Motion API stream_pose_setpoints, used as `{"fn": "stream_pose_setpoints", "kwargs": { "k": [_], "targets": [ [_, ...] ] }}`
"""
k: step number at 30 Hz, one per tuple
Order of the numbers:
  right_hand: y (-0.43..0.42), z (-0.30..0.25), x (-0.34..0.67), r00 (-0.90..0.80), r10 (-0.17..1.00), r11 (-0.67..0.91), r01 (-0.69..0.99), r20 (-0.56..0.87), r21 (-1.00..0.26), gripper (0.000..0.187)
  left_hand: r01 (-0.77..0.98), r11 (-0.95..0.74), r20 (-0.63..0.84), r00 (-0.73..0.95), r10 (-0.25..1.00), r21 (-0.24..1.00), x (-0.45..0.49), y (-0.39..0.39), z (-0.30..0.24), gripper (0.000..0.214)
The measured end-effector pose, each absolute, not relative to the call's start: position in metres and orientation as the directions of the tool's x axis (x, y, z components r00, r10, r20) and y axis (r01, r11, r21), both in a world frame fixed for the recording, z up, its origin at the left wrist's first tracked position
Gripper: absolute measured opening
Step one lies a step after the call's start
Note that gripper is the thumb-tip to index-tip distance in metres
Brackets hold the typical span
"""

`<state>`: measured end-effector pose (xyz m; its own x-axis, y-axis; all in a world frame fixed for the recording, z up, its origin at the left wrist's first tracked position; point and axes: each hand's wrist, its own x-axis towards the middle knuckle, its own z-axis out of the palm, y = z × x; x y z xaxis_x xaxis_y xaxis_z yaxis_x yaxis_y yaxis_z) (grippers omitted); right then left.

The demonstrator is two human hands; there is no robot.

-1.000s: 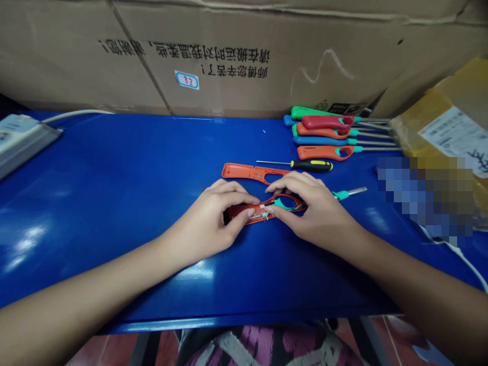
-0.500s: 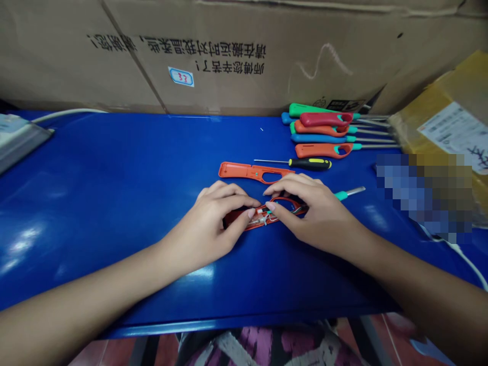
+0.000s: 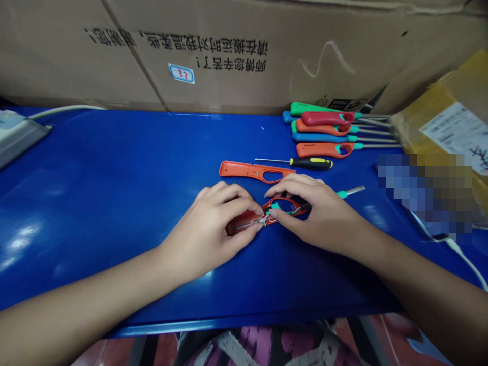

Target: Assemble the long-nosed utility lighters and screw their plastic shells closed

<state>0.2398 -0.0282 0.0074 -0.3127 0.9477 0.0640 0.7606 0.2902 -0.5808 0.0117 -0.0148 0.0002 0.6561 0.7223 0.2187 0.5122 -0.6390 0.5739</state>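
An opened orange gas lighter (image 3: 244, 224) lies on the blue table, its inner parts, thin wires and teal trigger exposed. My left hand (image 3: 219, 221) grips its handle end from both sides, thumb and forefinger close together near the middle. Around the trigger loop and nozzle end, my right hand (image 3: 324, 206) holds the body with thumb in front and fingers behind. The metal tip (image 3: 356, 189) sticks out beyond the right hand. Just behind lies the other orange shell half (image 3: 236, 169), hollow side up. A black and yellow screwdriver (image 3: 312, 163) rests behind that.
Several coloured lighters (image 3: 324, 149) are stacked at the back right, beside a taped parcel (image 3: 450, 96). A large cardboard box (image 3: 229, 91) stands along the back. A white cable (image 3: 467, 262) runs at the right; a grey-white device (image 3: 23, 134) sits at the left.
My left thumb and fingertips have shifted slightly right along the lighter, uncovering more of the clear part in the handle. My right thumb has drawn back a little, showing the teal trigger.
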Motion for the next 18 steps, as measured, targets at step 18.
{"fn": "stream_pose_setpoints", "kwargs": {
  "k": [18],
  "targets": [
    [-0.0301,0.0039,0.2378,-0.308,0.948,0.299,0.781,0.079,-0.548,0.015,0.540,-0.690,0.318,0.626,0.713,0.482,0.0103,-0.0183,0.0038,0.015]
  ]
}}
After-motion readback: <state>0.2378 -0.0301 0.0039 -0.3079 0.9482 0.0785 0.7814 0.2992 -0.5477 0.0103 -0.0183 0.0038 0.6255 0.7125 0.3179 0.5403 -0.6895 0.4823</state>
